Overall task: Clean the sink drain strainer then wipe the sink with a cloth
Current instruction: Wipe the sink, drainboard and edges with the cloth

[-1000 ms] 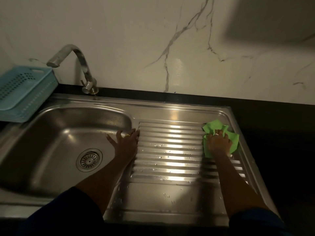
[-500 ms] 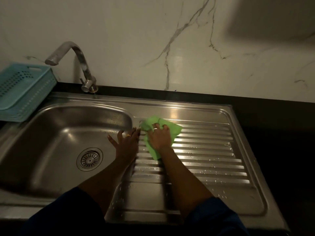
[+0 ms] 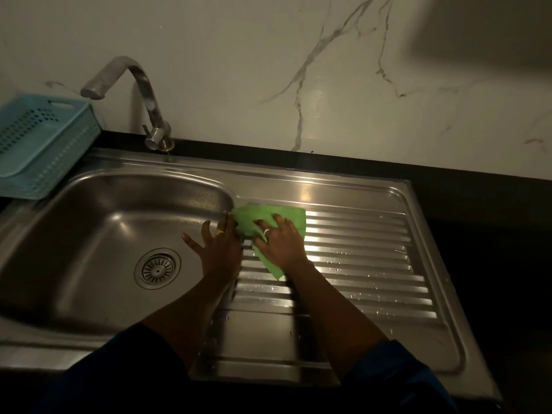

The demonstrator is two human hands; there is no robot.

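A green cloth point(image 3: 283, 216) lies on the ribbed steel drainboard point(image 3: 358, 258), at its left end beside the basin. My right hand point(image 3: 280, 243) presses flat on the cloth with fingers spread over it. My left hand point(image 3: 218, 249) rests open on the ridge between the basin point(image 3: 98, 234) and the drainboard, fingers splayed, touching the cloth's left edge. The round drain strainer point(image 3: 157, 268) sits in the basin floor, left of my left hand.
A curved steel faucet point(image 3: 140, 94) stands behind the basin. A blue perforated plastic basket point(image 3: 41, 144) sits at the far left on the dark counter. Water drops dot the drainboard's right part. A marble wall rises behind; dark counter point(image 3: 493, 234) lies to the right.
My right hand has swept the green cloth from the drainboard's far right end to its left end, next to my left hand. My left hand has stayed on the ridge.
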